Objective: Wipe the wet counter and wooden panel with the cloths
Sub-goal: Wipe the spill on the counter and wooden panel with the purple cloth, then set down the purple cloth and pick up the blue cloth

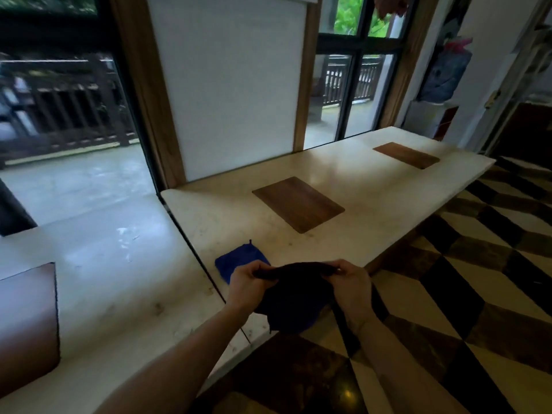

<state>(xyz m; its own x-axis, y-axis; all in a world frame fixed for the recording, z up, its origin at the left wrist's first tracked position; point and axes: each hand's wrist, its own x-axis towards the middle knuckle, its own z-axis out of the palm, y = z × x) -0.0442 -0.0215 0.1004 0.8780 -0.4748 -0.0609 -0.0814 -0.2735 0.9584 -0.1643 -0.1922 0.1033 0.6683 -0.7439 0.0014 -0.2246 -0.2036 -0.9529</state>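
Both my hands hold a dark cloth (291,297) up over the front edge of the pale stone counter (376,204). My left hand (249,283) pinches its left top corner and my right hand (351,282) pinches its right top corner, so the cloth hangs between them. A bright blue cloth (236,259) lies flat on the counter just behind my left hand. A wooden panel (298,204) is set into the counter further back, and a second wooden panel (406,154) lies toward the far right end.
A dark seam (191,249) splits the counter from a pale counter section (104,264) on the left, which carries a brown wooden inset (28,318). A white board (227,85) and windows stand behind. Checkered floor (463,294) runs along the right.
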